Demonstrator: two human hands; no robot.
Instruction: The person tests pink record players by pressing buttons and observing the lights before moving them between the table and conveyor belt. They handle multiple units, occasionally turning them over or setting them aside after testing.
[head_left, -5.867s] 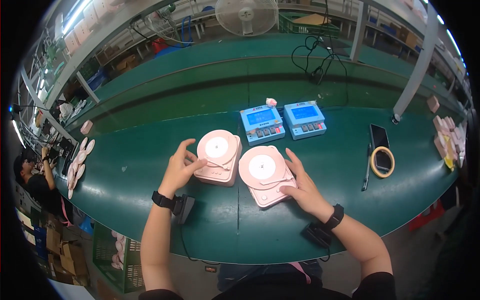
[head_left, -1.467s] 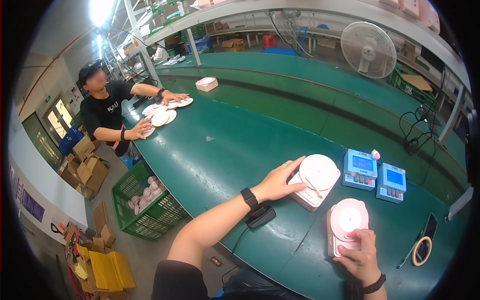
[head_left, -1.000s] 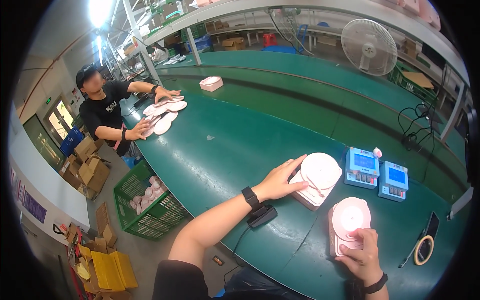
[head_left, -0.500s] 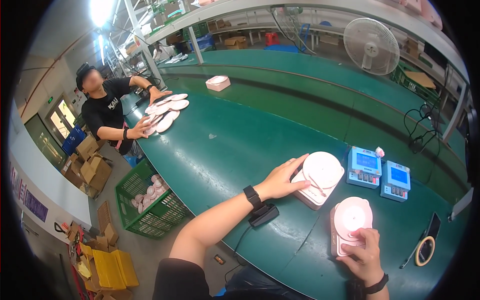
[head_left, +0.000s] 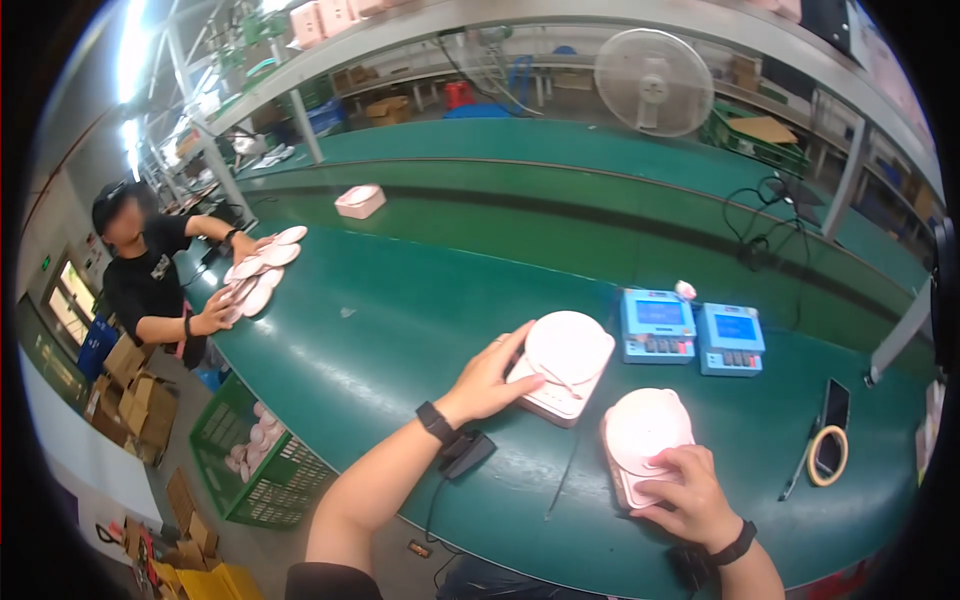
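Two pale pink box-shaped devices with round white-pink top plates lie on the green worktable. My left hand [head_left: 487, 382] grips the far device [head_left: 570, 350] by its left side, the thumb across its front corner and the fingers behind. Closer to me on the right is the near device [head_left: 648, 428], whose plate has a small ear-like bump at the rim. My right hand [head_left: 686, 492] curls over its front end, fingertips on the plate edge and thumb at the front. The part beneath those fingers is hidden.
Two blue meters [head_left: 657, 325] with screens stand behind the devices. At right lie a phone [head_left: 836, 404] and a tape roll [head_left: 841, 470]. A black adapter [head_left: 466, 456] sits by my left wrist. A co-worker [head_left: 150, 268] handles round pink plates [head_left: 262, 272] far left, above a green crate [head_left: 290, 485].
My view has turned right, so everything sits further left in the picture. Both hands keep their holds on the two devices. The co-worker's hands remain at the plates.
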